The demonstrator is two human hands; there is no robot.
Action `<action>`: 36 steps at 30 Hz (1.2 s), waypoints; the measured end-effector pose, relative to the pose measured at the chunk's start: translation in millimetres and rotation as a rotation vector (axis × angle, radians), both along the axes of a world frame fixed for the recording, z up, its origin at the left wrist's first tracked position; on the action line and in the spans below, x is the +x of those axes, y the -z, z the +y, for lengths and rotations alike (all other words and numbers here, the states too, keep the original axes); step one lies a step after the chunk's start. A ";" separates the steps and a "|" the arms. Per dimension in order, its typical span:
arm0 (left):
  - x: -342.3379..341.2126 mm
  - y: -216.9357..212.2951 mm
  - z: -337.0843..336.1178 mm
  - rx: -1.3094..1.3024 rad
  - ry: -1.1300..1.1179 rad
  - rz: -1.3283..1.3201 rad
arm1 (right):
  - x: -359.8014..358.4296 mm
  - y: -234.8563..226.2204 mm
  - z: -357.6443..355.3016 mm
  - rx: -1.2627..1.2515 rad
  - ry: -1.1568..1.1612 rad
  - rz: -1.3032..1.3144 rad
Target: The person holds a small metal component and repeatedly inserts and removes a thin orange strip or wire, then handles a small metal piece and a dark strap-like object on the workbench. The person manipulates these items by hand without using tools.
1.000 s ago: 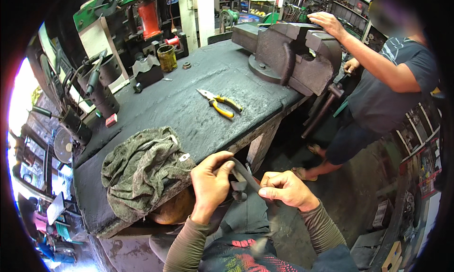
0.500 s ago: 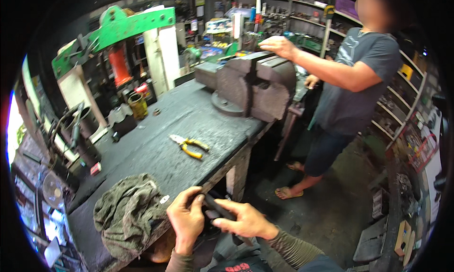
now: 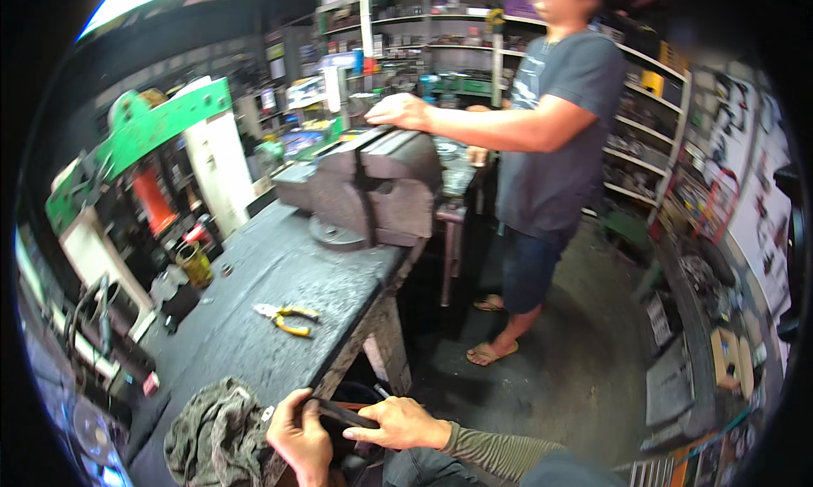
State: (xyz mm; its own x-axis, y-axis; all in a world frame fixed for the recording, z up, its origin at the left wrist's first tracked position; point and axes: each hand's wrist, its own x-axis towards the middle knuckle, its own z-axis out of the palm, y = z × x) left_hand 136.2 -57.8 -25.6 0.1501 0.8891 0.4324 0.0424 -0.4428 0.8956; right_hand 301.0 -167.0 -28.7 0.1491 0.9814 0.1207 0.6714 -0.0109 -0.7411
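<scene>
Just off the front edge of the workbench, my left hand (image 3: 301,440) and my right hand (image 3: 408,423) are closed on a dark, narrow bar-like piece (image 3: 343,413). The left thumb and fingers pinch its left end, while the right fingers wrap its other end. What kind of piece it is cannot be made out. Beside my left hand lies a crumpled grey-green rag (image 3: 212,436). Farther up the bench, pliers (image 3: 288,318) with yellow handles rest with their jaws slightly apart.
A large bench vise (image 3: 373,190) is mounted at the far end of the workbench (image 3: 254,275). Behind it a person (image 3: 555,140) stands with one hand on top. A green press frame (image 3: 165,123) and a yellow can (image 3: 195,265) are at the left; loaded shelves (image 3: 631,152) line the back.
The view has swung right and up, so the bench and vise sit farther left. Both my hands still hold the dark piece, and the pliers and rag stay on the bench.
</scene>
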 end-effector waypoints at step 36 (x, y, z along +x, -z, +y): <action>11.1 5.4 -22.5 -0.452 0.280 -0.270 | -14.9 17.3 14.9 0.267 0.136 0.875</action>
State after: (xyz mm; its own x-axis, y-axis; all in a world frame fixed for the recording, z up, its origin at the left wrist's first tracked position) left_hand 147.3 -80.3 -31.0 0.3427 0.9364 0.0761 -0.2767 0.0232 0.9607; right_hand 286.1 -152.0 -46.0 0.4056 0.9048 0.1302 -0.1234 0.1953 -0.9730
